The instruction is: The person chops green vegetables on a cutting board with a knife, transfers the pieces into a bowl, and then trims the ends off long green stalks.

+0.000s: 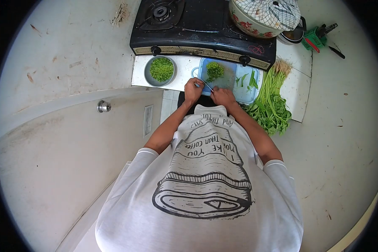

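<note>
My right hand [224, 97] is closed around a small knife [207, 86] at the near edge of a blue cutting board [227, 86]. The blade slants up and left toward my left hand [193, 89]. The fingers of my left hand are bent together close by the blade tip; what they pinch, if anything, is too small to make out. A heap of finely chopped greens [215, 71] lies on the board beyond both hands. On a light blue tray [256, 93] at the right are some loose green leaves [253, 80].
A grey bowl [146, 74] of chopped greens stands left of the board. Leafy stalks with roots [273, 94] lie at the right. Behind is a black gas stove [201, 38] bearing a floral pot [256, 29] under a checked cloth. A green basket [314, 37] stands farther right.
</note>
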Action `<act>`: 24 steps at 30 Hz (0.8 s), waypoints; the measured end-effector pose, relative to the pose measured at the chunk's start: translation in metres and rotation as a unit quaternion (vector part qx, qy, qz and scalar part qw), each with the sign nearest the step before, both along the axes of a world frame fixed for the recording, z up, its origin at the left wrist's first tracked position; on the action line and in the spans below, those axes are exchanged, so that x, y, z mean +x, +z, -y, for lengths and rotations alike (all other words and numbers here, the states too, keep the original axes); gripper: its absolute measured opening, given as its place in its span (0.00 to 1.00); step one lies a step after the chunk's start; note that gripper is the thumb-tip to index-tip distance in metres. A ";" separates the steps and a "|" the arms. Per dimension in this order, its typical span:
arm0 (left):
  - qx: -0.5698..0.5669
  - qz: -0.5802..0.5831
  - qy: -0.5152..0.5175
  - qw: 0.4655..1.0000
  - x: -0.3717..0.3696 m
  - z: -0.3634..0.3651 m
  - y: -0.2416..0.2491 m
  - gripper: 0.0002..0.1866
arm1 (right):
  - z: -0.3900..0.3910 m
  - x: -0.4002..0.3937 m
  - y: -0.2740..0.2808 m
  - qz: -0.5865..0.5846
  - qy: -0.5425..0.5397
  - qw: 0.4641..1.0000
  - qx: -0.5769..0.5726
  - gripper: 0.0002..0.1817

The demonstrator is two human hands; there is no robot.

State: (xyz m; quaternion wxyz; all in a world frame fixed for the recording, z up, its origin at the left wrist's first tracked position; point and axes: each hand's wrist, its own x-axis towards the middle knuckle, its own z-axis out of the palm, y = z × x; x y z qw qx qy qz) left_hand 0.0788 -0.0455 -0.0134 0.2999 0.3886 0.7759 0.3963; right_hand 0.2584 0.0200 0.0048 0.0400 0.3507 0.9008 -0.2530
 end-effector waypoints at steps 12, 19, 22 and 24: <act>-0.019 0.044 0.019 0.999 -0.003 0.001 -0.002 0.04 | 0.003 0.005 0.005 0.010 0.009 1.000 -0.012 0.18; 0.007 -0.028 -0.056 0.998 -0.006 0.003 0.011 0.03 | -0.001 -0.004 0.003 0.016 -0.008 1.000 -0.004 0.18; 0.040 -0.099 -0.119 0.987 -0.010 0.004 0.013 0.03 | -0.002 -0.001 0.008 0.023 -0.016 1.000 -0.009 0.18; 0.032 -0.107 -0.135 0.984 -0.011 0.005 0.014 0.03 | -0.001 0.000 0.010 0.024 -0.010 1.000 -0.012 0.19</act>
